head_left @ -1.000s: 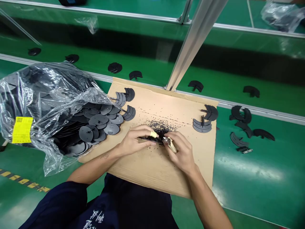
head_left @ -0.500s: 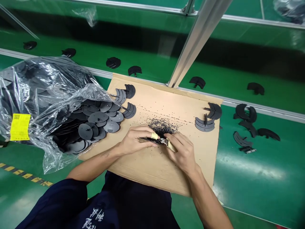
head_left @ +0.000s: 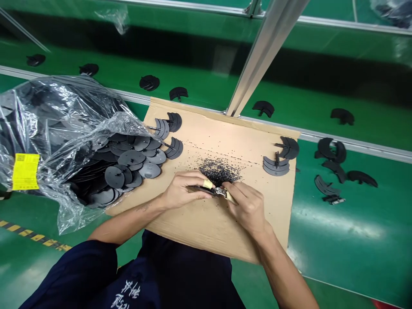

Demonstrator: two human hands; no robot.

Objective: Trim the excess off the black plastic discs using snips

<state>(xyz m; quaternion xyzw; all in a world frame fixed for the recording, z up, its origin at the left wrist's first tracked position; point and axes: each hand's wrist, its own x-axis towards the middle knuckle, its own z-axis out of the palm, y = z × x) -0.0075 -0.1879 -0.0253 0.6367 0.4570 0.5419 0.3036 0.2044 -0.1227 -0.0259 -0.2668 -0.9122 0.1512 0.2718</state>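
My left hand (head_left: 185,189) pinches a thin black part (head_left: 205,189) over the cardboard sheet (head_left: 206,231); yellow tape wraps a fingertip. My right hand (head_left: 249,204) is closed around small metal pliers (head_left: 220,191), whose jaws meet the black part. Just beyond both hands lies a heap of tiny black bits (head_left: 220,170), scattered thinner toward its edges. Left of my left hand, flat dark discs (head_left: 131,157) spill from a clear plastic bag (head_left: 64,116). Curved black pieces lie in small stacks at the sheet's left (head_left: 174,148) and right (head_left: 276,166).
A metal post (head_left: 267,56) rises at the sheet's back edge, joining a metal rail (head_left: 354,146). More black curved pieces (head_left: 362,178) lie on the green surface to the right, and others stand in a row behind the rail. A yellow label (head_left: 25,171) is on the bag.
The view has shifted slightly. Both hands keep nearly the same place and hold; the black part between them appears slightly turned.
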